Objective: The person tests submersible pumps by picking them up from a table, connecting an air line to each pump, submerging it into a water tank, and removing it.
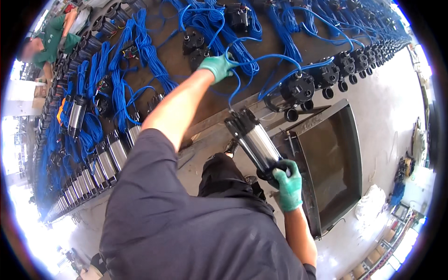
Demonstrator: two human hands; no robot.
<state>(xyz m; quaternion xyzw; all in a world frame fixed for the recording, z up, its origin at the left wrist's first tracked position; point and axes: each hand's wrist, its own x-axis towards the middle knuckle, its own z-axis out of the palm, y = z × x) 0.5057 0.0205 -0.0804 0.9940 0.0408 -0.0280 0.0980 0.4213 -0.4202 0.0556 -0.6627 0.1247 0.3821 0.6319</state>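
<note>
My right hand (288,184), in a green glove, grips the black lower end of a submersible pump (260,142) with a bright steel barrel. The pump hangs tilted off the bench's front edge, its black top end toward the bench. A blue cable (239,86) runs from that top end up to my left hand (217,67), also green-gloved. The left fingers are closed around the cable over the bench. Just beyond them lies a black pump part (193,43), and cable coils (242,56) lie to their right.
A dark metal tank (329,163) with liquid in it stands on the floor at right. Black pump heads (298,88) line the bench edge at right, steel-barrelled pumps (106,161) at left. Another person (53,42) in green is at far left. A white bag (371,203) lies on the floor.
</note>
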